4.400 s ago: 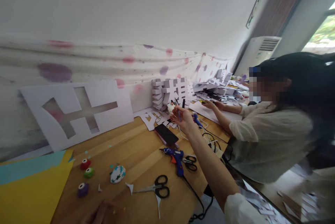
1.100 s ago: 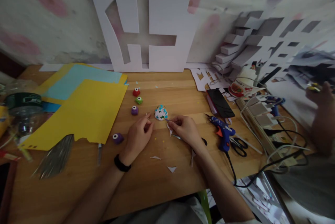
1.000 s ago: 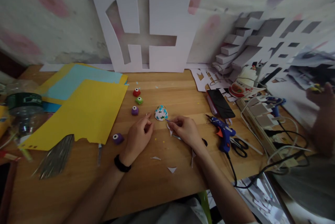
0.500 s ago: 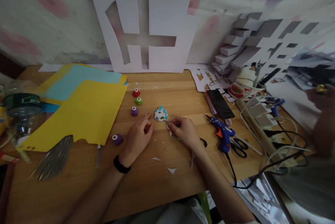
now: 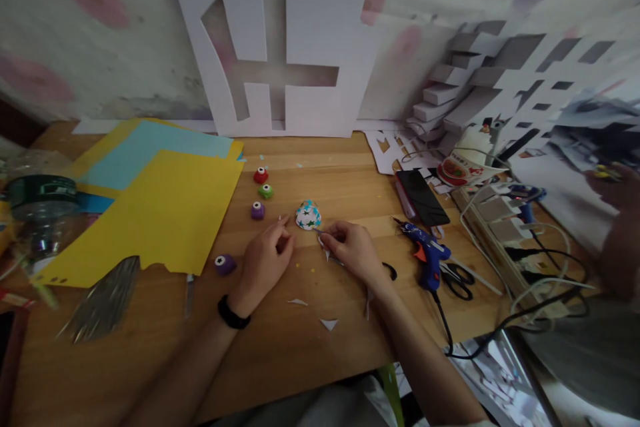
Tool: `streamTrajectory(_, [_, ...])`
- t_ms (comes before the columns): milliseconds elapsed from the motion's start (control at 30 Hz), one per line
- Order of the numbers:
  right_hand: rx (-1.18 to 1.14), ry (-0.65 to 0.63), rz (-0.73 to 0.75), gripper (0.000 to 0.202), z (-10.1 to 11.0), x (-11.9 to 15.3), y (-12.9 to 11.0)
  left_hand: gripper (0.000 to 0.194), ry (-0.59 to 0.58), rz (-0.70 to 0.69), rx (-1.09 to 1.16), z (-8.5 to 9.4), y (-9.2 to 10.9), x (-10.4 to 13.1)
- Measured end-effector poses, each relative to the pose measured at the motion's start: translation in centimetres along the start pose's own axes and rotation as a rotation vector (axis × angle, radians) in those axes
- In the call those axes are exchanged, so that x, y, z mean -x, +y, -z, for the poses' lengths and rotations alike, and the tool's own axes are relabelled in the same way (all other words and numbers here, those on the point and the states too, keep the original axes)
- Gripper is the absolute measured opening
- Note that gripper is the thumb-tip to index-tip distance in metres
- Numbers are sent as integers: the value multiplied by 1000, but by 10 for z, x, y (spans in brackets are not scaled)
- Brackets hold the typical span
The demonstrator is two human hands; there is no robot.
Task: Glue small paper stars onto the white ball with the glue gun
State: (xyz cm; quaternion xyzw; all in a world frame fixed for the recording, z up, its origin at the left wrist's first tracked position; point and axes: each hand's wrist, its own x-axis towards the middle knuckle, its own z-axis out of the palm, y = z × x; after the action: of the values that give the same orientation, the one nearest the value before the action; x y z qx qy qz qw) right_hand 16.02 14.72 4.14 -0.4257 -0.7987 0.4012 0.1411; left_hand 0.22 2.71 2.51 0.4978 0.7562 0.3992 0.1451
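A small white dome [image 5: 308,215] covered with blue and dark green stars sits on the wooden table between my hands. My right hand [image 5: 351,246] is closed on a thin, pointed grey tool [image 5: 317,230], its tip at the dome's lower edge. To the left of the dome, my left hand [image 5: 267,255] rests with thumb and fingers pinched together; anything between them is too small to name. Near it stand purple craft punches [image 5: 225,264], a green punch [image 5: 265,191] and a red punch [image 5: 261,175]. A black handle loop [image 5: 389,271] shows behind my right wrist.
Yellow sheets [image 5: 170,214] and a plastic bottle [image 5: 43,207] lie left. On the right are a blue glue gun [image 5: 425,254], scissors [image 5: 457,280], a phone [image 5: 424,197], a power strip [image 5: 500,234] and cables. Another person's hand [image 5: 617,187] appears far right. Paper scraps [image 5: 329,324] lie in front.
Both my hands and the dome stay almost where they were. The whole view has shifted very slightly. At the far right, the other person's hand has moved a little.
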Motion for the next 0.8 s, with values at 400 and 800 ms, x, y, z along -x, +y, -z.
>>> streamTrajectory(400, [2, 11, -16, 15, 6, 2, -1, 18, -8, -1, 20, 1, -1, 0])
streamTrajectory(800, [61, 13, -16, 10, 2, 1, -11, 24, 39, -10, 26, -1, -3, -1])
